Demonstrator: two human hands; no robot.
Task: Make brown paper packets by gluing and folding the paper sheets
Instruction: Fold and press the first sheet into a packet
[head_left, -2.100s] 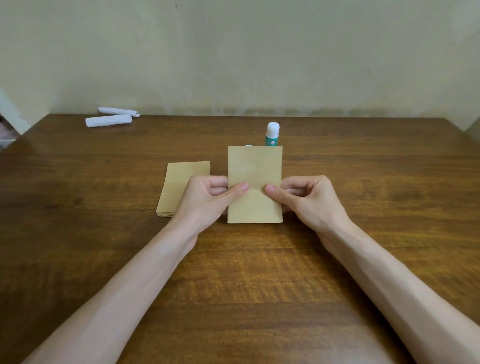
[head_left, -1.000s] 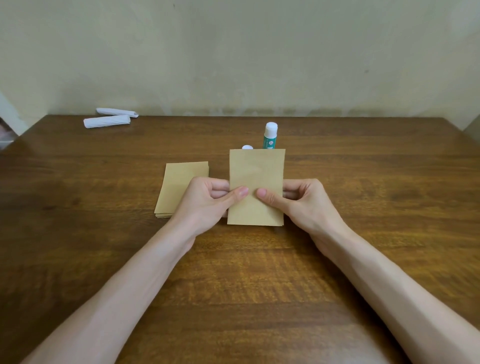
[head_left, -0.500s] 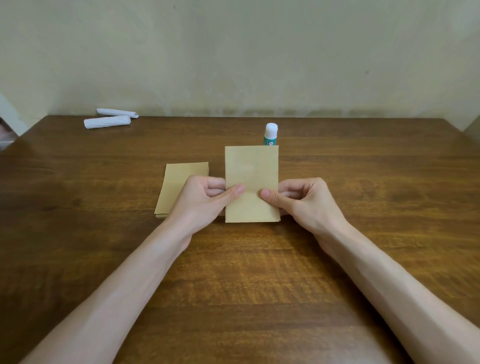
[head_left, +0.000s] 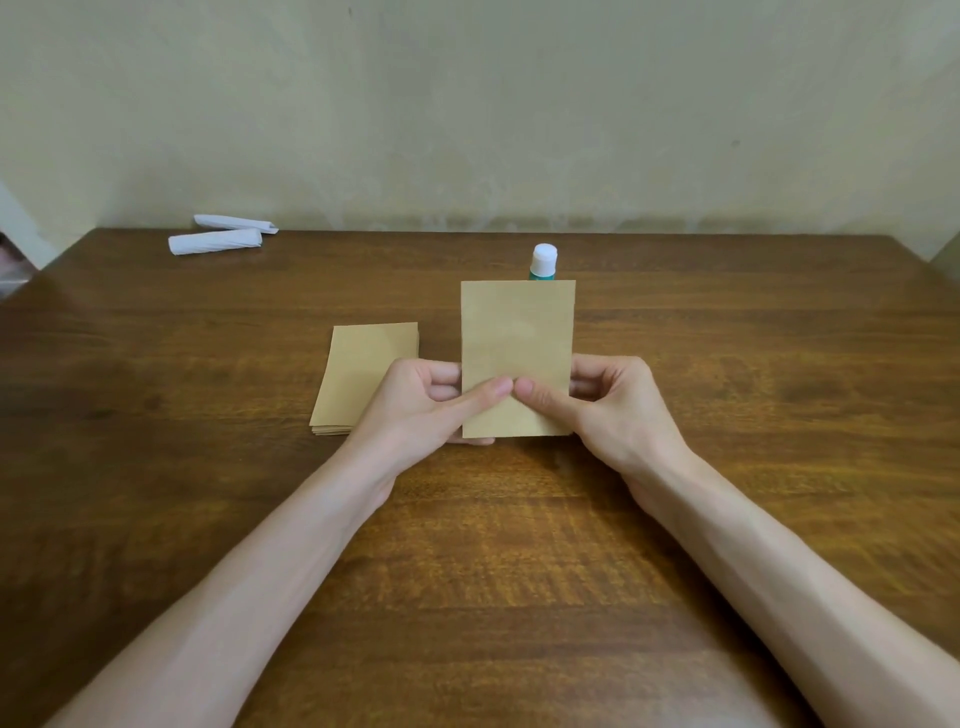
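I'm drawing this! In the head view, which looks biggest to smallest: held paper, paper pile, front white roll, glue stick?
1. Held paper (nearer the camera, so real size unsure).
2. Paper pile, partly behind left hand.
3. Front white roll.
4. Glue stick, only top showing.

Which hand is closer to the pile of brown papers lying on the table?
Left. The left hand is just right of the pile, covering its edge in this view, and pinches the held sheet. The right hand pinches that sheet's other side, farther away.
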